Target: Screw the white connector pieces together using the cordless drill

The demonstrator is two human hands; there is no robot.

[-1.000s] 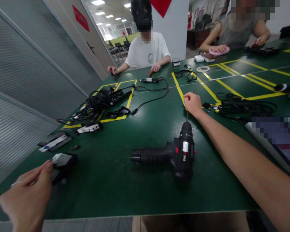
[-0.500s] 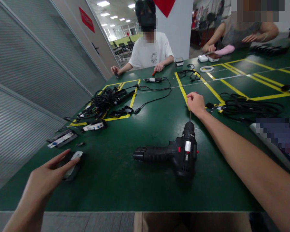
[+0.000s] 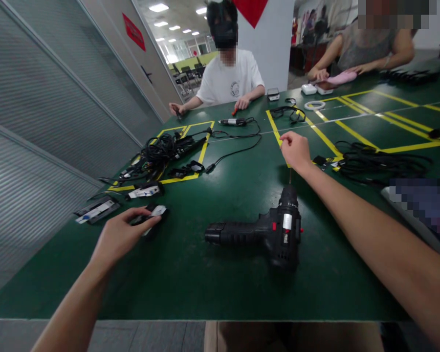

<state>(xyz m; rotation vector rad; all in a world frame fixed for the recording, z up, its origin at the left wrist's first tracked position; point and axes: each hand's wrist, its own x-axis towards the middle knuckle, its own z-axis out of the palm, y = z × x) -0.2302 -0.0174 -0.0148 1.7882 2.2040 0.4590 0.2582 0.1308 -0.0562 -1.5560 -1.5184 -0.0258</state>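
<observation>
Thumb and fingers of my left hand (image 3: 126, 230) are on the two sides of a small black device (image 3: 157, 213) with a pale label, at the left of the green table. My right hand (image 3: 295, 149) is closed just beyond the tip of a black cordless drill (image 3: 284, 230); what its fingers hold, if anything, is hidden. The drill lies on its side, its handle pointing left and its thin bit pointing away from me. Two more labelled black pieces, one flat (image 3: 98, 210) and one thicker (image 3: 144, 190), lie beyond my left hand.
Tangled black cables (image 3: 165, 151) fill a yellow-taped area at the left. Another cable coil (image 3: 377, 164) and a tablet-like device (image 3: 421, 212) are at the right. Across the table (image 3: 190, 288), a person in white (image 3: 231, 78) and a person in grey (image 3: 366, 51) sit.
My left hand has moved right and away from me, and the small black device has moved with it. My right hand has shifted slightly farther away; the drill remains lying in place.
</observation>
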